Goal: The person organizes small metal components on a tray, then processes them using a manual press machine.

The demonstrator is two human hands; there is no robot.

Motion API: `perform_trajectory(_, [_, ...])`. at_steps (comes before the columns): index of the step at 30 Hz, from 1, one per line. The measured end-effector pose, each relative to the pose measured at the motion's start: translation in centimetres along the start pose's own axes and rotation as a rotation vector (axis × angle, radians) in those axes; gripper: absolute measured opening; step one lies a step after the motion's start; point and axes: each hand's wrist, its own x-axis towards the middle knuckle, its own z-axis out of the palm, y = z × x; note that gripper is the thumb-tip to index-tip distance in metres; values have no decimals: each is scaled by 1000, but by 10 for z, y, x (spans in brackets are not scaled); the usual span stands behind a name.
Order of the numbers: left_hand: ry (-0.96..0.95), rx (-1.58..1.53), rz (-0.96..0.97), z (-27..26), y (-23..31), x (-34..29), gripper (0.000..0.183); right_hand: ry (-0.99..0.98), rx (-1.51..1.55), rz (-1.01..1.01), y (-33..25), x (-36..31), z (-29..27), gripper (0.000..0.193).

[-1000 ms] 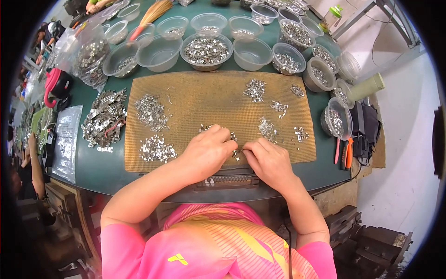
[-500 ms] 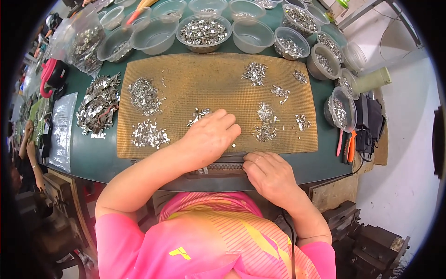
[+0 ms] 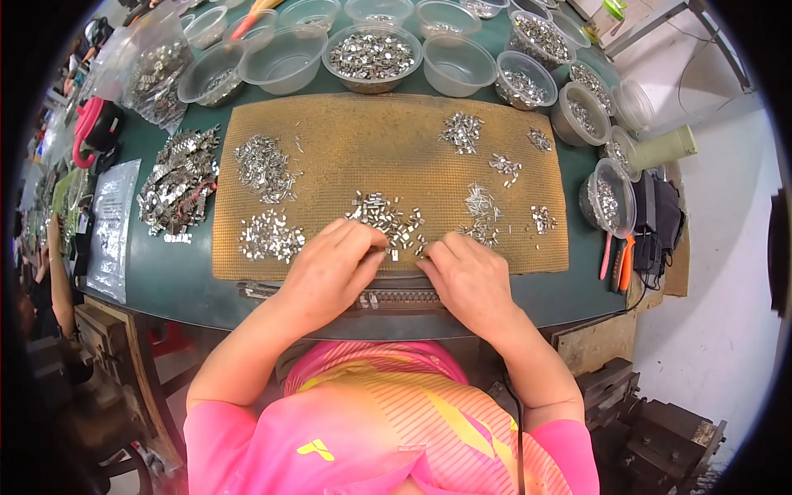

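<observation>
At the near edge of the brown textured mat [image 3: 355, 132], my left hand [image 3: 332, 262] is closed, thumb and fingers drawn together beside the central pile of small silvery metal pieces [image 3: 384, 216]. My right hand [image 3: 469, 276] sits on the other side of that pile, its fingers curled in a pinch; loose metal bits lie by its fingertips. Whatever either pinch holds is too small or hidden to make out. Below both hands, along the table edge, runs a dark metal holder with a row of teeth-like slots [image 3: 400, 300], with a few shiny pieces on its left part.
More metal piles lie on the mat, including a left one [image 3: 264, 167] and a right one [image 3: 460, 132]. Plastic bowls, one full of pieces [image 3: 371, 56], line the back and right. Linked metal strips [image 3: 179, 181] are heaped at left; orange-handled pliers [image 3: 627, 262] lie at right.
My left hand has moved left and back off the central pile, uncovering it. My right hand has risen from the slotted holder to the mat's near edge. The central pieces now look more spread out.
</observation>
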Motion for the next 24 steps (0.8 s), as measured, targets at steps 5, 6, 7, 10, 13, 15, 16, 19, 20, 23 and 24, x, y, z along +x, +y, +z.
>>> perform_trajectory(5, [29,-76,3,-3,-7,-12,14,-14,35,-40,6,-1,-4,14])
perform_trajectory(6, [22,-81,-24,-4,-6,-14,13,-18,98,-47,8,-5,-7,14])
perform_trajectory(7, [16,-85,-53,-4,-5,-15,11,-23,161,-55,9,-9,-11,14])
perform_trajectory(10, [13,-106,-53,-2,-7,-19,12,-38,219,-100,5,-22,-20,16])
perform_trajectory(13, [18,-126,-58,-1,-4,-19,13,-20,192,-118,-3,-29,-21,18])
perform_trajectory(15, [23,-130,-42,0,-4,-19,13,-10,165,-111,-7,-32,-20,19])
perform_trajectory(16, [29,-131,-29,1,-4,-19,14,1,140,-107,-8,-32,-19,20])
perform_trajectory(19, [34,-100,-11,1,-2,-18,14,-65,189,-75,-6,-30,-23,20])
perform_trajectory(20, [33,-101,-11,1,-1,-19,14,-64,189,-74,-4,-31,-24,20])
perform_trajectory(23, [25,-135,-31,4,3,-18,15,-97,270,-11,1,-35,-28,17])
perform_trajectory(24, [10,-145,-21,7,5,-17,14,-89,247,-46,3,-37,-27,18])
